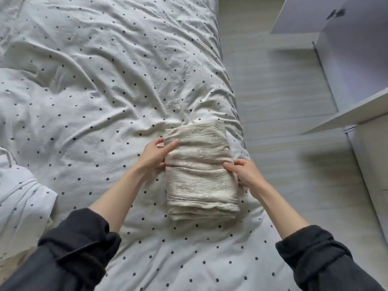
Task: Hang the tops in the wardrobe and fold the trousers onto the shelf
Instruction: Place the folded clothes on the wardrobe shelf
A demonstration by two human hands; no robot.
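Between the left hand (154, 155) and right hand (244, 172), both gripping its sides, lie the folded trousers (200, 171).

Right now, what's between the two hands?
In the head view, the folded beige trousers lie on the dotted duvet between them. The left hand holds one side edge, the right hand the other.

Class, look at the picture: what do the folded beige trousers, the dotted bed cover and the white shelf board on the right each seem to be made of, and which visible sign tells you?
Folded beige trousers: thin woven cloth, perhaps linen or cotton, matt; fine crinkles and faint stitched motifs.
Dotted bed cover: soft cotton-like fabric; rumpled folds, printed dark dots.
White shelf board: probably laminated board; smooth, flat, straight-edged.
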